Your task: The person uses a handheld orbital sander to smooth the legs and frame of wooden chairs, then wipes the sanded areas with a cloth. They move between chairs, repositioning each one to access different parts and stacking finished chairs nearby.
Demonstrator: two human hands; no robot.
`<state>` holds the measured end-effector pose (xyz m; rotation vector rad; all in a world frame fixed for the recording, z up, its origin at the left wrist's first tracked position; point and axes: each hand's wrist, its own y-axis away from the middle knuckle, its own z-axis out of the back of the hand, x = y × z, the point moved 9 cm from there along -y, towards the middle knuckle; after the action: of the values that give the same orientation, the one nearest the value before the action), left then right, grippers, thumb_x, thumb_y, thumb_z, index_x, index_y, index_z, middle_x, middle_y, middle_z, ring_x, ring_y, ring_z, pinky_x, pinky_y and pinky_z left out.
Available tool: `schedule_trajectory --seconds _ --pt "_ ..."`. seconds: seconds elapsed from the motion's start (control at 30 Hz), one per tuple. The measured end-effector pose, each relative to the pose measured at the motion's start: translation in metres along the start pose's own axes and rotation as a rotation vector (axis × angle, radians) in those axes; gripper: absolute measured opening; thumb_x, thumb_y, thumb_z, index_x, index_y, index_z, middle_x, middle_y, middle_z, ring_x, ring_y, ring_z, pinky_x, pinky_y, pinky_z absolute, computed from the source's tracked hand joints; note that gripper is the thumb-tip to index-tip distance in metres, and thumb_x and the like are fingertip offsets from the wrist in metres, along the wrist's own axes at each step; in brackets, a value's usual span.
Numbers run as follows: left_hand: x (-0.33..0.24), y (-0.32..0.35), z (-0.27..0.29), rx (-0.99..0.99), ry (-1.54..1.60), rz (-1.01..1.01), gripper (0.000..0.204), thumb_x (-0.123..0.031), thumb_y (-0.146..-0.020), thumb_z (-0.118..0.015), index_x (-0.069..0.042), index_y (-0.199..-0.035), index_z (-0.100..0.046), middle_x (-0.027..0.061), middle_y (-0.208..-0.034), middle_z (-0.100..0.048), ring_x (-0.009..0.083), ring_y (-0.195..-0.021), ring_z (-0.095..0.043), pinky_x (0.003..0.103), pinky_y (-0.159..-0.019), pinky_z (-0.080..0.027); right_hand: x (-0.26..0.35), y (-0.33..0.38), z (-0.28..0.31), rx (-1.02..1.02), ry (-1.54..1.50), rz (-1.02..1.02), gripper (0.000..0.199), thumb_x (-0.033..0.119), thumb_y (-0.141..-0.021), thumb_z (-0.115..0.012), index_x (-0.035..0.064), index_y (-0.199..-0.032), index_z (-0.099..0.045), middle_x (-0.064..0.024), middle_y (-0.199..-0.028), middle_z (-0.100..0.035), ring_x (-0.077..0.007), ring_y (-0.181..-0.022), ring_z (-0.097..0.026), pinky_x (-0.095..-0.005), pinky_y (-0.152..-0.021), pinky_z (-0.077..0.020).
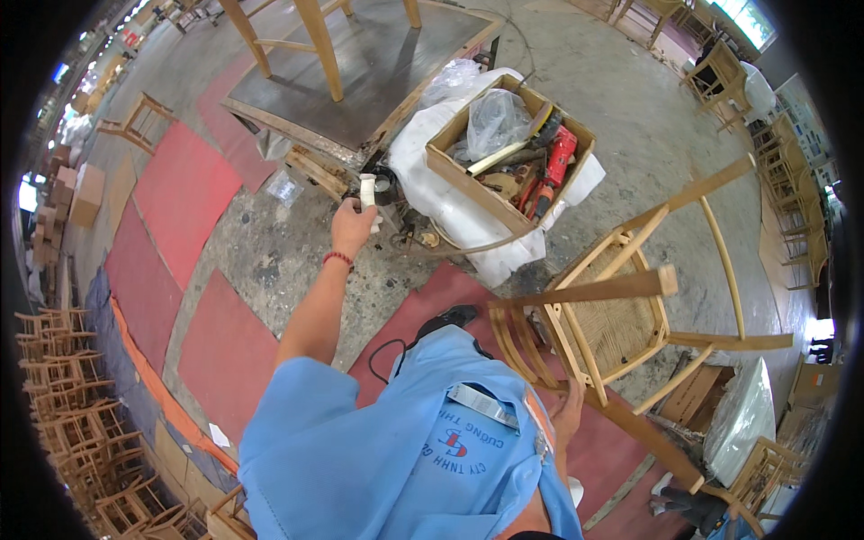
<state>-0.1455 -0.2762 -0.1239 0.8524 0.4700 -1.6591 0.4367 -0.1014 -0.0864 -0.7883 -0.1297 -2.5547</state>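
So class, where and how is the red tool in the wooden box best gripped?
Probably around the middle of the red tool, coming from above: its long body lies lengthwise beside one wall of the wooden box, whose open top leaves it exposed while the walls screen its sides.

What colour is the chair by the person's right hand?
The chair is light to medium brown, best seen in the head view.

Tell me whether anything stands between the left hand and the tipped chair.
Yes: a hose and the lower corner of the white padding lie between the left hand and the tipped chair in this view; whether either obstructs, I cannot tell.
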Motion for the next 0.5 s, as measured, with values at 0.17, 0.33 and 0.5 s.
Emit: schedule_trajectory --seconds 0.17,0.33,0.5 --pt "0.047 -0.081 -0.038 0.051 -0.375 0.110 0.040 -0.032 -0.082 -0.069 -0.002 -0.108 -0.066 0.0168 -0.105 -0.071 0.0332 -0.100 -0.067 0.048 -0.086 -0.052 -0.001 -0.015 -0.015 -0.017 0.138 -0.126 0.051 -0.001 -0.088 -0.050 0.0043 -0.139 -0.049 -0.0192 -0.134 -0.055 -0.0329 -0.108 -0.064 -0.0375 -0.092 -0.0522" --pt "0.056 -0.117 -0.067 0.118 -0.694 0.116 0.039 -0.034 -0.081 -0.069 -0.009 -0.111 -0.066 0.0121 -0.110 -0.070 0.0318 -0.109 -0.063 0.053 -0.090 -0.047 0.003 -0.070 -0.027 -0.071 -0.238 -0.373 0.042 0.000 -0.093 -0.045 -0.0034 -0.135 -0.050 -0.0204 -0.130 -0.059 -0.0288 -0.111 -0.064 -0.0356 -0.092 -0.0520" --pt "0.059 -0.125 -0.079 0.180 -0.730 0.146 0.038 -0.032 -0.082 -0.069 -0.009 -0.113 -0.065 0.0099 -0.114 -0.068 0.0295 -0.118 -0.056 0.054 -0.095 -0.042 -0.001 -0.085 -0.050 0.033 -0.448 -0.448 0.040 0.000 -0.094 -0.042 -0.0077 -0.132 -0.051 -0.0218 -0.127 -0.061 -0.0291 -0.107 -0.066 -0.0361 -0.089 -0.0533"
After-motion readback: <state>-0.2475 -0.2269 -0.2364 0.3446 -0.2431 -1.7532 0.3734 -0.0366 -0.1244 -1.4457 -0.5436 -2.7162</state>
